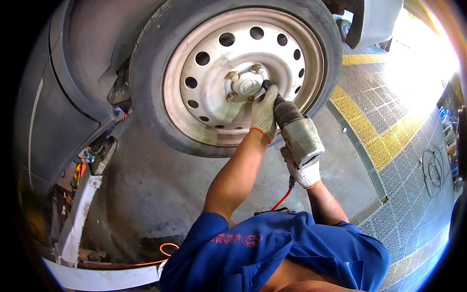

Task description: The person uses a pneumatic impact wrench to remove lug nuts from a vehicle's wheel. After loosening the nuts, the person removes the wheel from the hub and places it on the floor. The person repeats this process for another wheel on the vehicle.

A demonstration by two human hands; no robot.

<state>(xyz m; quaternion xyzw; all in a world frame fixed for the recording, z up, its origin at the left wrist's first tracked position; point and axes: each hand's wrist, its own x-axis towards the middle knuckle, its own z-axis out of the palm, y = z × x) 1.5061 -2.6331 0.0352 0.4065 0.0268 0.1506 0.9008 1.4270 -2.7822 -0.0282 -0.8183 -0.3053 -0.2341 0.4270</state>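
A white steel wheel (214, 78) with round holes sits in a black tyre (151, 92) on a raised car. A grey pneumatic impact wrench (297, 134) points at a lug nut (265, 83) to the right of the hub. My left hand (264, 112), in a white glove, steadies the wrench's black nose and socket close to the wheel. My right hand (304, 171), also gloved, grips the wrench's handle from below. An orange air hose (283, 197) runs down from the handle.
The car's grey body and wheel arch (73, 87) curve over the upper left. A white lift arm (80, 214) lies at lower left. Grey grid floor tiles with yellow strips (374, 141) spread to the right, with a cable coil (433, 170) on them. Another car's bumper (377, 22) shows at top right.
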